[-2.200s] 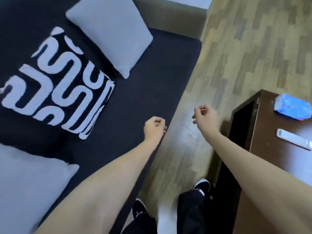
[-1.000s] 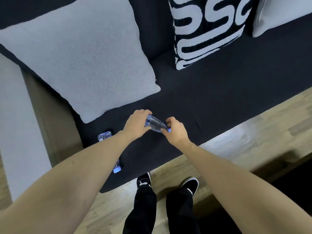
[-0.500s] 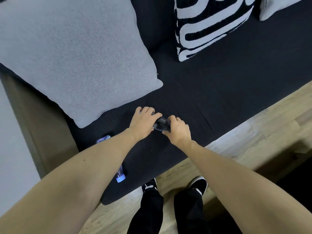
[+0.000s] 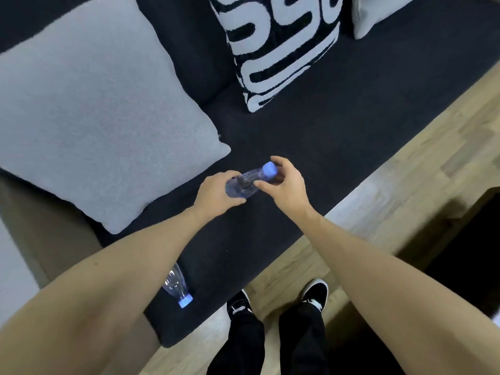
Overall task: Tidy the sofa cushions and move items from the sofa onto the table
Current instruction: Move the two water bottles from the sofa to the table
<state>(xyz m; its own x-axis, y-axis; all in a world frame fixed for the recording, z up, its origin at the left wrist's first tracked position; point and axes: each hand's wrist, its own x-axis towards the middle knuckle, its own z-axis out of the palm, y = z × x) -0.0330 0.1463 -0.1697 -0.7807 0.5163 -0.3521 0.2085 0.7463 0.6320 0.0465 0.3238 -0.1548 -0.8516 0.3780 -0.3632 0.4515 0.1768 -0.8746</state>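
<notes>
The clear plastic bottle point(image 4: 250, 181) is up off the sofa seat point(image 4: 338, 125), caught between both my hands above the seat's front stretch, not far from its front edge. Its long axis runs from lower left to upper right, base toward my left, blue cap point(image 4: 269, 168) pointing up and to my right. My left hand point(image 4: 217, 196) is wrapped around the base end; my right hand point(image 4: 284, 185) pinches the neck just below the cap, thumb under and fingers curled over. A second bottle point(image 4: 177, 289) lies flat near the seat's front left corner, half hidden under my left forearm, cap toward the front edge. The grey cushion point(image 4: 94, 117) leans at the left end of the sofa, the black-and-white patterned cushion point(image 4: 281, 44) stands against the backrest further right. I judge one hand can take the lifted bottle alone, and my left is the nearer one for the bottle by the corner.
</notes>
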